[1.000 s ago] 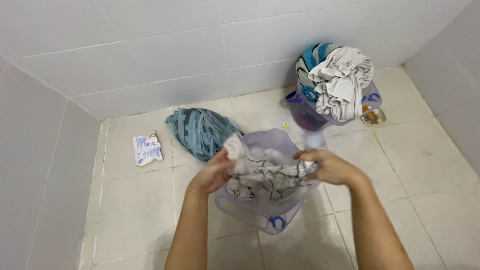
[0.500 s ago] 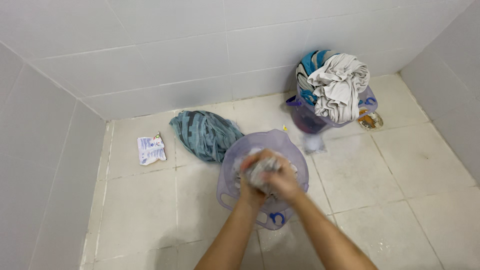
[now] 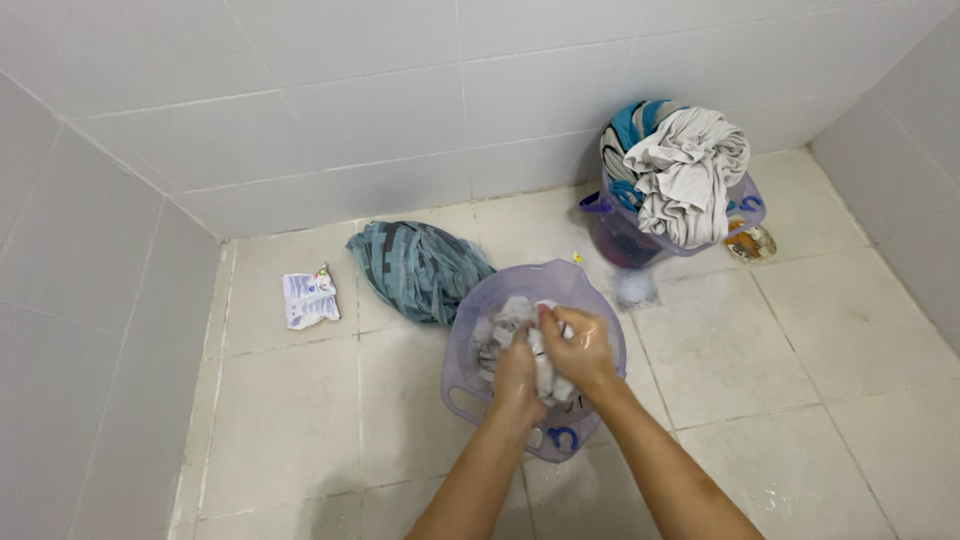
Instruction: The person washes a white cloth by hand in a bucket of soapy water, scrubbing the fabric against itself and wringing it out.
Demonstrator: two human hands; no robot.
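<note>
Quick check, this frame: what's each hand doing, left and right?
Left hand: closed on the white cloth in the purple basin.
Right hand: closed on the same cloth.

white tiled walls (image 3: 400, 110), wet tiled floor (image 3: 800, 330)

Two basins (image 3: 470, 345) (image 3: 610, 235), one packet (image 3: 309, 297)

Basin (image 3: 470, 345) bottom hidden under cloth (image 3: 510, 320)
</note>
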